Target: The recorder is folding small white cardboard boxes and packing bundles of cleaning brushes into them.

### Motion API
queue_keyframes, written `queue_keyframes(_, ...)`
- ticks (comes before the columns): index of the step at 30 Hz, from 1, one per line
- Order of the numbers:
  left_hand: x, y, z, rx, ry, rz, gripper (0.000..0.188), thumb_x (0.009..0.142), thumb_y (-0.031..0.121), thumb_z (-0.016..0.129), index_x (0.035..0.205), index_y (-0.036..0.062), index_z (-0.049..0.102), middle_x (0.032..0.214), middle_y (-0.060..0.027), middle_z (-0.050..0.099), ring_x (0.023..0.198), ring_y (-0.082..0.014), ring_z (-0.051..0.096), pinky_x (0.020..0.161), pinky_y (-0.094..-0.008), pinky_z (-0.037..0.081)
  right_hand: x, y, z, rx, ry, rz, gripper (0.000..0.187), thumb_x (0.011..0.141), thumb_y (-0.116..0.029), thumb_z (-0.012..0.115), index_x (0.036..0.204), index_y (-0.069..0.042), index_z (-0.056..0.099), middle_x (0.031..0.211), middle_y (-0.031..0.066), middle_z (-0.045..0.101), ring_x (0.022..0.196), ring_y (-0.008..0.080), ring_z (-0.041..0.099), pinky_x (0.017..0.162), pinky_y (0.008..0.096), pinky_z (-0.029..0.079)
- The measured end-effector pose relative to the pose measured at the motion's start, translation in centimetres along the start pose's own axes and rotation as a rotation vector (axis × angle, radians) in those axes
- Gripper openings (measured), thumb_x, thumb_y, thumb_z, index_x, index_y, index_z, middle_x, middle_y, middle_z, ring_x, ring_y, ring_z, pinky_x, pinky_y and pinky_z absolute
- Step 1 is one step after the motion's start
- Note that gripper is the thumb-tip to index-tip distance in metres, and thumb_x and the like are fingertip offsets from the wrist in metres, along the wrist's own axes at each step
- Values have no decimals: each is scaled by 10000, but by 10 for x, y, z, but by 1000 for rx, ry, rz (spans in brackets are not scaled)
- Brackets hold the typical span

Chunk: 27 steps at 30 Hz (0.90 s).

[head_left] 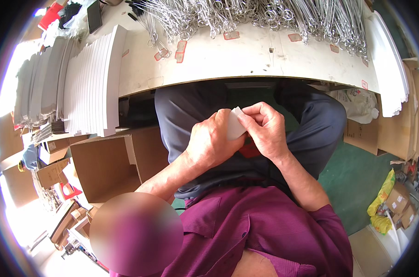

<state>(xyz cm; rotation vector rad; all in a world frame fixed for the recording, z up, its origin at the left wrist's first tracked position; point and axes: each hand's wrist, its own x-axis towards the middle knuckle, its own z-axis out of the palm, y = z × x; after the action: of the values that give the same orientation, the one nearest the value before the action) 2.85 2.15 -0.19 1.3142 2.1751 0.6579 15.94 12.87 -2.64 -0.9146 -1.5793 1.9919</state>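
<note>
Above my lap, both hands meet at a white piece of card or paper [236,125], of which only a small pale face and a pointed upper corner show. My left hand [212,141] is closed round its left side, the back of the hand toward me. At the upper right corner my right hand [268,129] pinches the edge between thumb and bent forefinger. Most of the piece is hidden by the hands, so its full shape cannot be told. Just below them a bit of something red [252,150] shows.
Ahead stands a white table [209,60] with many metal wire pieces with looped ends [283,18] along its far side. Flat white cartons [92,78] stand stacked at its left, more white sheets [389,64] at its right. An open cardboard box [105,171] is on my left.
</note>
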Motion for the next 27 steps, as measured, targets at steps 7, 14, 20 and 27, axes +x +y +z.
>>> queue_keyframes(7,-2,-10,1,43,128,189,412,758,189,860,1053,7,637,907,-174,714,815,-376,737,685,-445,616,1,-5,-3,127,-16,155,122,968,-103,747,961,-2,680,758,34,714,611,30,598,524,205,470)
queue_keyframes(14,-7,-13,-1,54,101,198,453,750,194,873,1084,2,635,936,-187,724,822,-368,743,682,-447,619,0,-1,-4,149,-14,216,147,973,-123,747,890,-16,689,729,27,702,571,43,591,497,211,463)
queue_keyframes(20,-8,-14,-5,34,98,225,501,747,179,866,1143,-17,631,963,-201,724,854,-374,743,707,-440,622,-3,4,3,86,24,103,162,981,-114,733,867,-6,693,709,22,692,593,39,592,512,225,464)
queue_keyframes(27,-8,-17,-4,34,91,210,530,748,178,859,1179,-27,628,988,-207,725,876,-377,742,739,-441,624,-7,14,7,-181,57,-203,183,1021,-123,689,911,24,692,754,19,701,685,25,605,595,224,499)
